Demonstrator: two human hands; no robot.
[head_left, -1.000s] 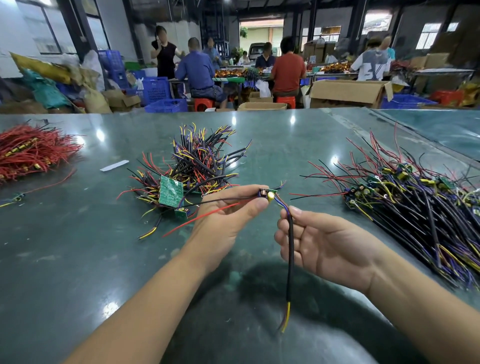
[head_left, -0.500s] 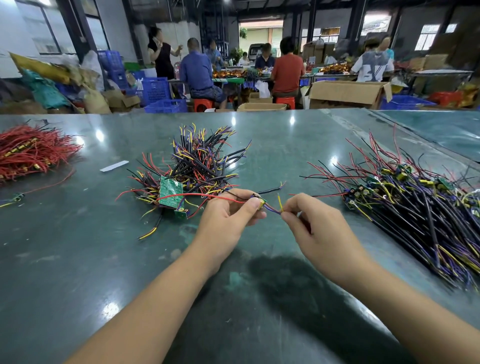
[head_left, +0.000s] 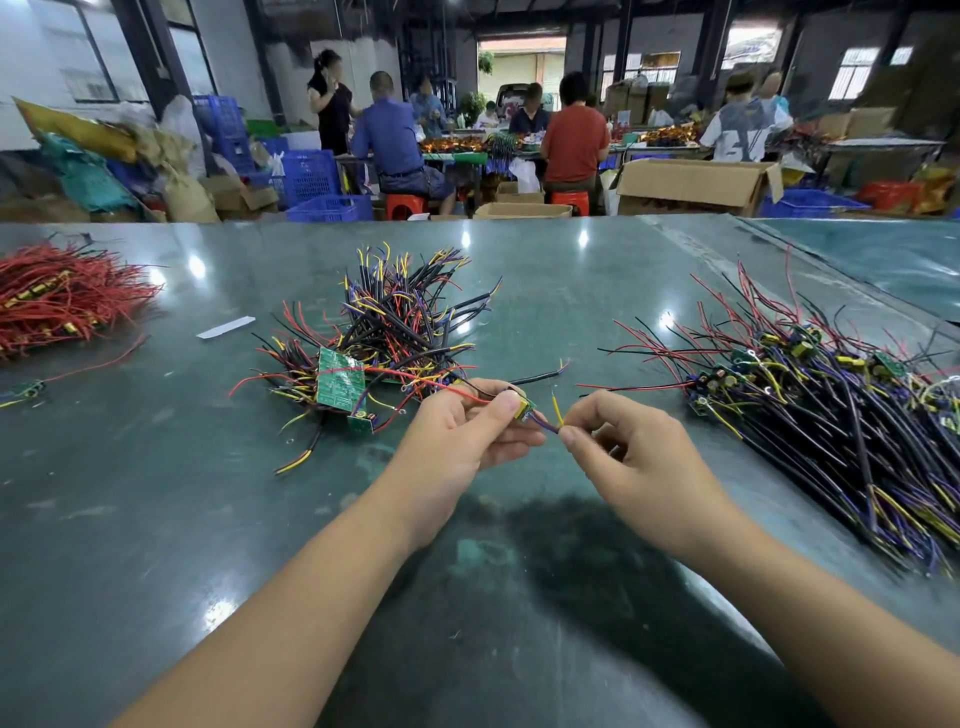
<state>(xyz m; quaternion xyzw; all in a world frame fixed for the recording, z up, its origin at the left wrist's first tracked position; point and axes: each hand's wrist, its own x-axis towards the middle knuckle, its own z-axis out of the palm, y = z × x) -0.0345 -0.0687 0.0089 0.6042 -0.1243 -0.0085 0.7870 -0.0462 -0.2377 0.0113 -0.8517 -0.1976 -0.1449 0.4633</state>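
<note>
**Board and leads stretched between two pinches**

The left hand (head_left: 457, 436) is pinching the small board (head_left: 523, 410) between thumb and forefinger, its fingers (head_left: 501, 408) narrow and curled round it, holding it just above the surface (head_left: 156, 519). Immediately to the right of those fingers, the right hand (head_left: 639, 457) is nipping the purple wire (head_left: 545, 425) with thumb and forefinger tips closed tight. That short run of wire is lying left to right between the two pinches, dipping slightly toward the right fingers. The yellow wire (head_left: 557, 408) is poking up just above them. The red wire (head_left: 447, 387) is trailing off leftward behind the left fingers, toward the middle pile (head_left: 400, 322). The right hand is sitting nearer the free ends, so it looks like the one to work the leads along that axis while the left is anchoring the board.
</note>
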